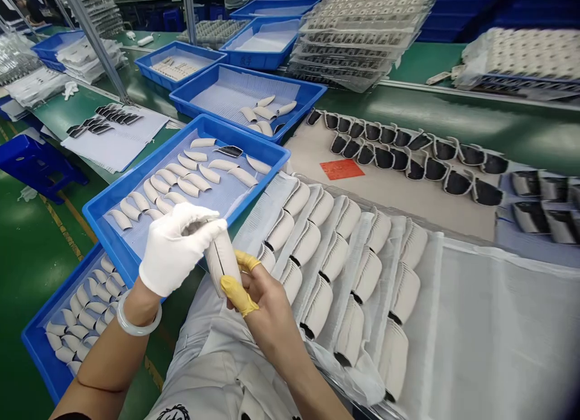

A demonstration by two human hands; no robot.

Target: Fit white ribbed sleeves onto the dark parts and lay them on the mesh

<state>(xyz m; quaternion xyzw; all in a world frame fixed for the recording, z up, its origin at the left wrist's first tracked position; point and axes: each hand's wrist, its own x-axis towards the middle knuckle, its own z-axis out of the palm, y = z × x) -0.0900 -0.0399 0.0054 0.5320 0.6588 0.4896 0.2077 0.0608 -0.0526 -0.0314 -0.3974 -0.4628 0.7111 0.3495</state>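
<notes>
Held up in front of me is a cream, curved shell-like piece (222,257) with a dark seam line down its middle. My left hand (179,245), in a white glove, pinches its upper end. My right hand (260,293), with yellow finger cots on thumb and a finger, grips its lower right side. Just behind the hands stands a blue tray (93,205) lined with paper, holding several similar cream pieces and one black piece (229,151). To the right, rows of cream pieces (319,305) with dark ends lie between folds of translucent white sheeting (435,323).
Black pieces with pale edges (435,168) line the bench beside a red card (342,169). More blue trays stand behind (247,75) and at lower left (34,341). Stacked clear plastic trays (362,33) rise at the back. A blue stool (38,160) and a metal post (97,45) are left.
</notes>
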